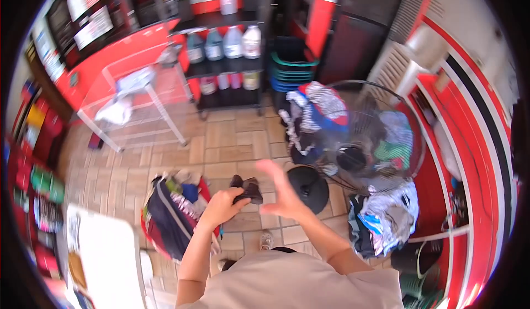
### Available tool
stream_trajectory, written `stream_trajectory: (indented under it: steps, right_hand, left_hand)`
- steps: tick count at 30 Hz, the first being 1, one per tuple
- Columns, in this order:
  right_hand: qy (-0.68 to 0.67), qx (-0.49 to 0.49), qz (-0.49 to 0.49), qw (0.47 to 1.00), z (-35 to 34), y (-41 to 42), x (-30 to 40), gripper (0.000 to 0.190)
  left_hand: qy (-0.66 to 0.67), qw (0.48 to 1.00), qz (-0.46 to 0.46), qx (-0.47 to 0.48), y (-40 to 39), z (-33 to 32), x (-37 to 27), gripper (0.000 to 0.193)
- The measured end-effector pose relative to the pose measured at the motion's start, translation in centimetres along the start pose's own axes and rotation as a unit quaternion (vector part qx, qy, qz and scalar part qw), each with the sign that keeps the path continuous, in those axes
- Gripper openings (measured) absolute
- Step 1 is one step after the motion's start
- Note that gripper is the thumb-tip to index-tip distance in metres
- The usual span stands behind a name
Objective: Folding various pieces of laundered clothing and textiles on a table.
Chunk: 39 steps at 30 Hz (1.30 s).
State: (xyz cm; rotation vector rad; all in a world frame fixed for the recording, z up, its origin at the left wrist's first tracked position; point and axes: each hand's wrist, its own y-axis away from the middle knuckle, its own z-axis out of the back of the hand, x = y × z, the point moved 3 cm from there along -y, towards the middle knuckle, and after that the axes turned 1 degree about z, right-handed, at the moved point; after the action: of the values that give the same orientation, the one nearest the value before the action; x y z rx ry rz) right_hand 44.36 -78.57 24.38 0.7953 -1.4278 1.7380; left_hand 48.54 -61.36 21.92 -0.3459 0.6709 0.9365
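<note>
My left hand (225,205) holds a small bundle of dark cloth (249,190), perhaps socks, in front of my body. To its right my right hand (283,193) is raised with fingers and thumb spread, holding nothing. A heap of mixed clothes (174,216) lies at the left of my left arm, a dark garment with a grey stripe on top. Right of my right hand is the round black base (308,189) of a pedestal fan, whose wire cage (364,143) blurs the view of clothes behind it.
Clothes piles (316,106) (389,222) flank the fan. A white table (109,255) stands lower left, a white metal frame (153,106) upper left. Ahead are a black shelf cart (225,67) with jugs and stacked baskets (293,71). Red shelving (459,151) lines the right.
</note>
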Motion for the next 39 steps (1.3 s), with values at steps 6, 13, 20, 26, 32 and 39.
stream_trajectory:
  steps: [6, 13, 20, 26, 32, 39]
  right_hand:
    - [-0.111, 0.252, -0.094, 0.957, -15.3, -3.8, 1.8, 0.017]
    - [-0.318, 0.337, -0.202, 0.863, -30.3, -3.8, 2.5, 0.023]
    - [-0.167, 0.613, -0.204, 0.745, -41.4, 2.5, -0.5, 0.028]
    - [-0.274, 0.499, -0.307, 0.763, -46.9, 1.0, -2.8, 0.017]
    - [-0.200, 0.567, -0.293, 0.743, -62.6, -0.3, -4.4, 0.015]
    - [0.122, 0.320, 0.165, 0.925, -81.5, 3.6, -1.7, 0.047]
  left_hand:
    - [0.049, 0.970, 0.117, -0.210, 17.0, 10.5, 2.0, 0.031]
    - [0.187, 0.849, 0.283, -0.405, 40.0, 8.5, 10.9, 0.016]
    - [0.211, 0.488, 0.242, -0.812, 54.8, 0.9, 13.5, 0.014]
    - [0.042, 0.291, 0.379, -0.877, 62.6, -4.3, 10.8, 0.015]
    - [0.154, 0.355, 0.535, -0.751, 68.7, -0.7, 19.5, 0.017]
    - [-0.192, 0.256, 0.630, -0.708, 72.8, 8.2, 35.7, 0.033]
